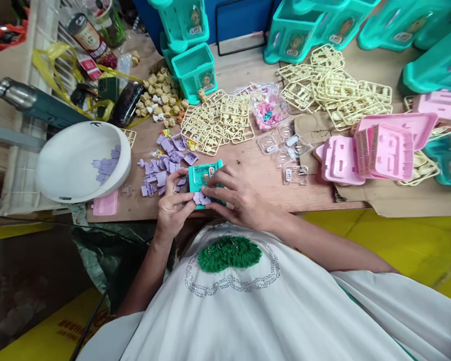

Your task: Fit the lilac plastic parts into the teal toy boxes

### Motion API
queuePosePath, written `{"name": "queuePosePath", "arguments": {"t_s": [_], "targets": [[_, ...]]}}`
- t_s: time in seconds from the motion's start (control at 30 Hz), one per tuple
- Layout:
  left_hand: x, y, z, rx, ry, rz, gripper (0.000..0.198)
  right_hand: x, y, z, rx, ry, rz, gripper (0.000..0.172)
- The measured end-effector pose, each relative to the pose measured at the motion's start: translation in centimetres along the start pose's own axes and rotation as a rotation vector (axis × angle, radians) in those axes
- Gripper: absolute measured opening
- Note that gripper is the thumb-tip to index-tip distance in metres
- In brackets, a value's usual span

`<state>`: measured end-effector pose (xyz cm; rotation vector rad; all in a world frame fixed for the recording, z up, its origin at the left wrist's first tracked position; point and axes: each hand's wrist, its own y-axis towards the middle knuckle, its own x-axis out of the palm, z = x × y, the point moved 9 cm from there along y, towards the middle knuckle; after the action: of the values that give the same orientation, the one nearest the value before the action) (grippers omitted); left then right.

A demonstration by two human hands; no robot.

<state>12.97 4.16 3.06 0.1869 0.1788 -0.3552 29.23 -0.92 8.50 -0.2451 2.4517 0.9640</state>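
Note:
Near the table's front edge, a small teal plastic box [196, 174] with a clear front panel sits between my two hands. My left hand [172, 208] grips its left side, the thumb lying near a small purple plastic piece [200, 199]. From the right, my right hand [240, 198] bends over the box with its fingertips closed on the purple piece. Part of the box is hidden under the right fingers. Just left of the box lies a loose heap of purple plastic pieces [161, 178], partly behind my left hand.
A white bowl [48, 165] with purple pieces stands at the left. Behind are small bear figures [160, 93], cream part frames [214, 125], a bag of pink parts [268, 113] and clear cases [281, 150]. Pink trays [342, 160] and teal boxes [193, 65] stand right and back.

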Motion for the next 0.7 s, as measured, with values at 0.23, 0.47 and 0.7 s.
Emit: {"name": "queuePosePath", "arguments": {"t_s": [0.23,0.47,0.7], "targets": [[0.8,0.7,0.8,0.052,0.016,-0.148,0.021,0.0,-0.4,0.3,0.083,0.040,-0.012,0.024],[1.2,-0.6,-0.4,-0.077,-0.027,-0.083,0.020,0.1,-0.8,0.4,0.040,0.041,0.008,0.025],[1.2,-0.1,-0.3,-0.006,-0.074,-0.116,0.020,0.3,-0.6,0.7,0.065,0.066,-0.050,0.027]]}}
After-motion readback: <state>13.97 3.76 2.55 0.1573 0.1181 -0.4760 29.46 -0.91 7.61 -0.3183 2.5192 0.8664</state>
